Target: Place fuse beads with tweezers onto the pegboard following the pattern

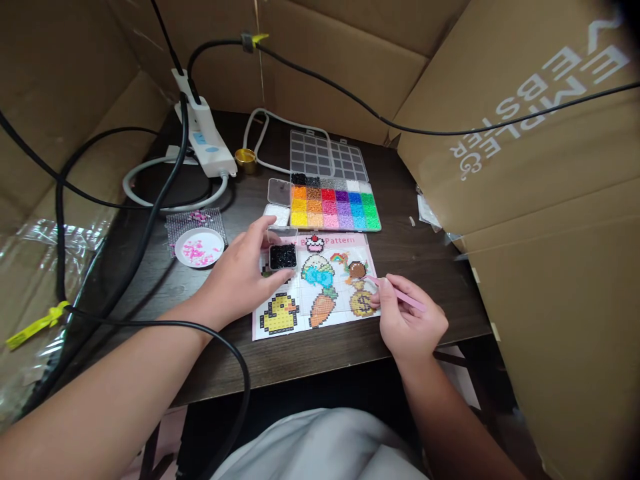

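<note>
My left hand [247, 267] grips a small clear box of black beads [283, 257], thumb at its near side and fingers behind. The box's lid stands raised, and it sits over the left part of a printed bead pattern sheet [274, 332]. My right hand [410, 313] pinches pink tweezers [411, 301], their tips at the brown and rainbow design on the sheet's right side. A clear pegboard seems to lie over the sheet's middle. The sheet also shows a yellow duck [279, 315], a carrot [323, 310] and a money bag [361, 303].
An open bead case [370, 213] with many colours lies behind the sheet. Beside it is a box of white beads [277, 215]. A white dish [199, 248] of pink beads rests on a pegboard [215, 217]. A power strip [213, 147], black cables and cardboard walls surround the table.
</note>
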Available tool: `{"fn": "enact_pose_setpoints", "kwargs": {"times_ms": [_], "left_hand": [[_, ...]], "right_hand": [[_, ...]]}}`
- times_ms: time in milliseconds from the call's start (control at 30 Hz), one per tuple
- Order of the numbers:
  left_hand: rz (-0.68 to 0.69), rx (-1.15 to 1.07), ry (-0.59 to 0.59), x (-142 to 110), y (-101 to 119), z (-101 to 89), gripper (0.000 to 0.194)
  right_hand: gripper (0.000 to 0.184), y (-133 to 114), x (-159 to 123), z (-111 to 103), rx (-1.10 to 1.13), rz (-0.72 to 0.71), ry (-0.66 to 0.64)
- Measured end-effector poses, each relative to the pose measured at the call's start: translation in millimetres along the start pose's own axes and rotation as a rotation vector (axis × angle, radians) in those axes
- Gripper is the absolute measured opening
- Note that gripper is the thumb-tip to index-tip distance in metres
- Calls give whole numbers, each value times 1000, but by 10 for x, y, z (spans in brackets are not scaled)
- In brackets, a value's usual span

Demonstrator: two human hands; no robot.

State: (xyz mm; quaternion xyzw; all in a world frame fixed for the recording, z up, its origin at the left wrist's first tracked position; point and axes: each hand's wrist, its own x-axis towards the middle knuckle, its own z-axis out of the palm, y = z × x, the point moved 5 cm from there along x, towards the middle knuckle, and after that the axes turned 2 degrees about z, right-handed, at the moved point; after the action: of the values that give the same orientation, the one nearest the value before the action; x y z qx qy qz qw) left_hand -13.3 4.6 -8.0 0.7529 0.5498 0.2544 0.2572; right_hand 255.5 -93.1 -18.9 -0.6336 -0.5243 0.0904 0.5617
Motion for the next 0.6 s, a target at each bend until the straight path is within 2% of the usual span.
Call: {"fn": "enact_pose_setpoints", "kwargs": {"times_ms": [433, 600], "left_hand": [[-4, 1, -2, -9, 11, -10, 82], [3, -20, -7, -16, 19, -9, 81]], "right_hand": [[18, 51, -34, -14, 45, 58, 24], [15, -110, -7, 2, 13, 8, 32]]}}
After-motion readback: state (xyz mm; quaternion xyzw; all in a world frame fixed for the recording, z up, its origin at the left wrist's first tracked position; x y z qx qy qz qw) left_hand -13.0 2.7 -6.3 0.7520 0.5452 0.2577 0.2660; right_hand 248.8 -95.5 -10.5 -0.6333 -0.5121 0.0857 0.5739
